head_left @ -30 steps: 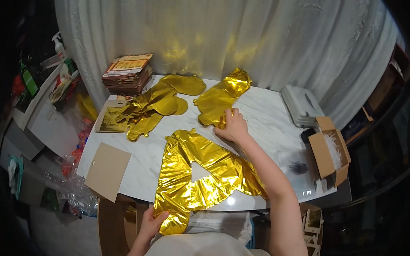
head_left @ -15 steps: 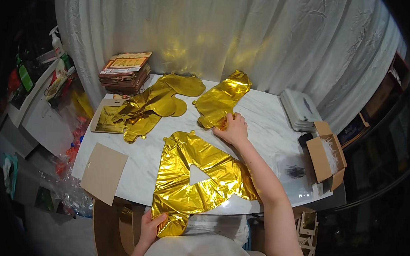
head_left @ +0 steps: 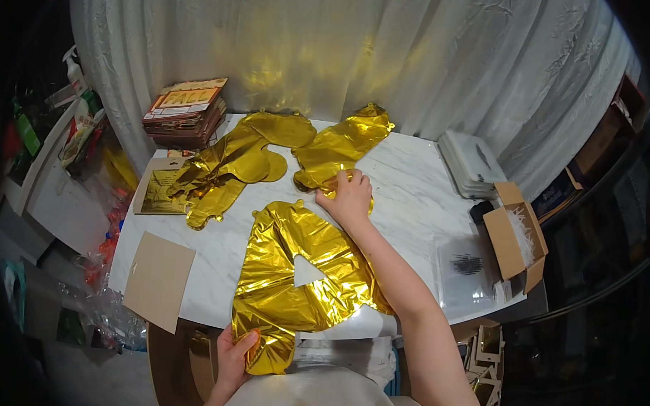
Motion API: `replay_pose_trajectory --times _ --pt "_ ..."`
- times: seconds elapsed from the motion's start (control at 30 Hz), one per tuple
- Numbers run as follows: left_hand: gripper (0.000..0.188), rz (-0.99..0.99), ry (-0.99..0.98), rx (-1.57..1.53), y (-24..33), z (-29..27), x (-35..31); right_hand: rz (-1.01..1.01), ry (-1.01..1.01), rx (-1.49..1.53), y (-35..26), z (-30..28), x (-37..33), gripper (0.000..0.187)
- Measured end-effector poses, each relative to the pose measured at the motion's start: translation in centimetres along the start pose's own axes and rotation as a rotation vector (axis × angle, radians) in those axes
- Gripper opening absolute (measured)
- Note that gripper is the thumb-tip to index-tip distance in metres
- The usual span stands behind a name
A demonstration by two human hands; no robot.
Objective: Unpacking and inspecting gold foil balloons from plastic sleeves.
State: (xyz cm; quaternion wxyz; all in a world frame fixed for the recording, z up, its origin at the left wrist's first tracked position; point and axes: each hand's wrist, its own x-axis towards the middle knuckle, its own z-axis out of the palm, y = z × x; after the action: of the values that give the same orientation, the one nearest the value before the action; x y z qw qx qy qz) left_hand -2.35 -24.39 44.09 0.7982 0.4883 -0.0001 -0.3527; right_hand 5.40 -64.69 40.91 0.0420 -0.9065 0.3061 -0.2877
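A flat gold foil balloon shaped like a letter with a triangular hole lies on the white marble table, its lower leg hanging over the front edge. My left hand grips that hanging lower end. My right hand reaches across the table and pinches the near edge of a second gold foil balloon lying further back. A heap of more gold foil balloons sits at the back left.
A stack of flat packets stands at the back left corner, with a gold packet and a cardboard sheet on the left edge. An open cardboard box, clear bags and white stacked items sit right. A white curtain hangs behind.
My right hand has stayed on the back balloon's edge, and my left hand keeps its hold on the hanging end. The view shifted slightly.
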Motion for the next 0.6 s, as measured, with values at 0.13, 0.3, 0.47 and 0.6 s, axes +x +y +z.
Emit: replay_pose_trajectory --times 0.13,0.3,0.47,0.6 --pt "0.032 0.036 0.011 -0.009 0.6 -0.2 0.7 0.032 0.002 0.018 -0.6 0.6 0.8 0.062" --pt "0.024 0.148 -0.026 0.665 2.9 -3.0 2.6 0.026 0.049 0.007 -0.3 1.5 1.2 0.07" --pt "0.025 0.244 0.052 1.436 8.8 -1.1 2.2 0.035 0.005 -0.025 -0.5 1.0 1.2 0.075" --pt "0.032 0.695 0.126 1.596 11.0 0.9 8.3 0.097 -0.117 -0.144 -0.4 -0.1 2.0 0.086"
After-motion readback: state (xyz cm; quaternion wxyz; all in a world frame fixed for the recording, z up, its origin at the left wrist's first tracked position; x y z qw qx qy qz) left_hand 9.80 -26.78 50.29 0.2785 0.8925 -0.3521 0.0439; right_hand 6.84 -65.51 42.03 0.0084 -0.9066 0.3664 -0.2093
